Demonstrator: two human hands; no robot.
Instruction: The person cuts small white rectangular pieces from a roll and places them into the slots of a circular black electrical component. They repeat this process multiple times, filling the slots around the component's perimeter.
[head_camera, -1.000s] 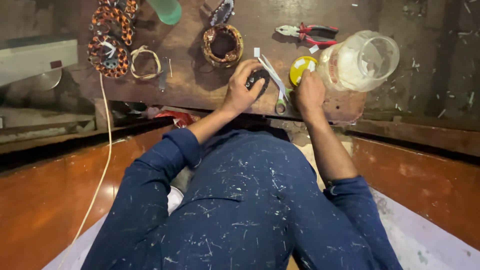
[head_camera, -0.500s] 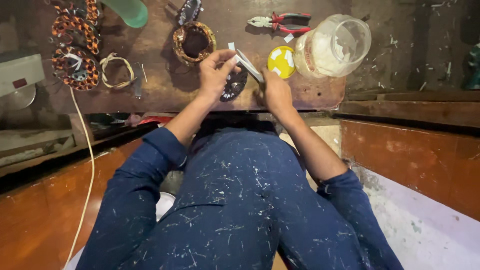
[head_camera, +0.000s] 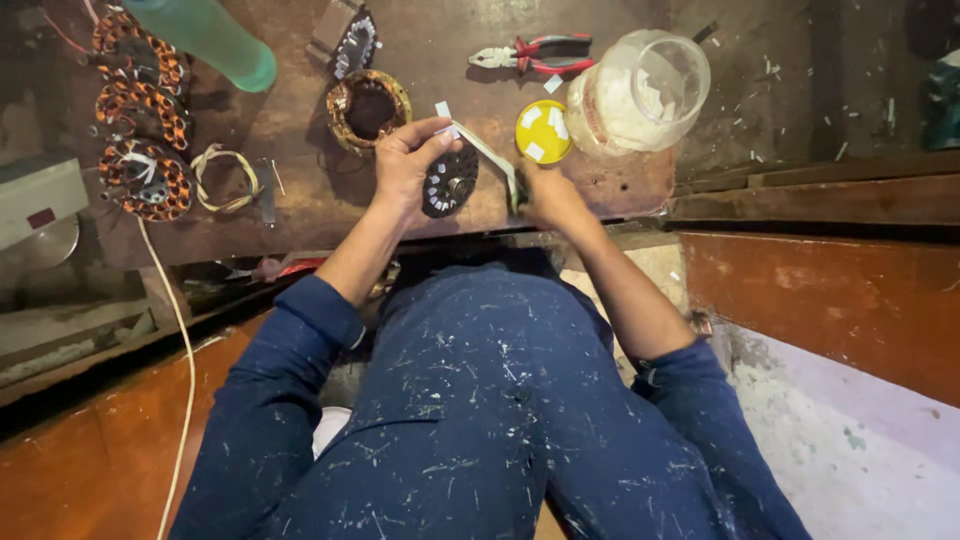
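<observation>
My left hand (head_camera: 405, 160) pinches one end of a thin white strip (head_camera: 487, 152) just above a black slotted stator core (head_camera: 449, 183) that lies on the dark worn workbench (head_camera: 300, 190). The strip runs right and down to my right hand (head_camera: 548, 195), which grips its other end together with a small tool I cannot make out. Both hands sit at the bench's near edge, the core between them. A yellow jar lid (head_camera: 542, 131) lies just beyond my right hand.
A clear plastic jar (head_camera: 638, 92) of white pieces lies on its side at right. Red-handled pliers (head_camera: 535, 53) lie behind it. A copper-wound stator ring (head_camera: 368, 108) sits beyond my left hand. More wound stators (head_camera: 140, 140), a green bottle (head_camera: 208, 38) and a wire loop (head_camera: 225, 178) stand at left.
My hands have drawn apart and the white strip is now stretched between them over the core. The view has shifted, so the bench items sit differently in frame.
</observation>
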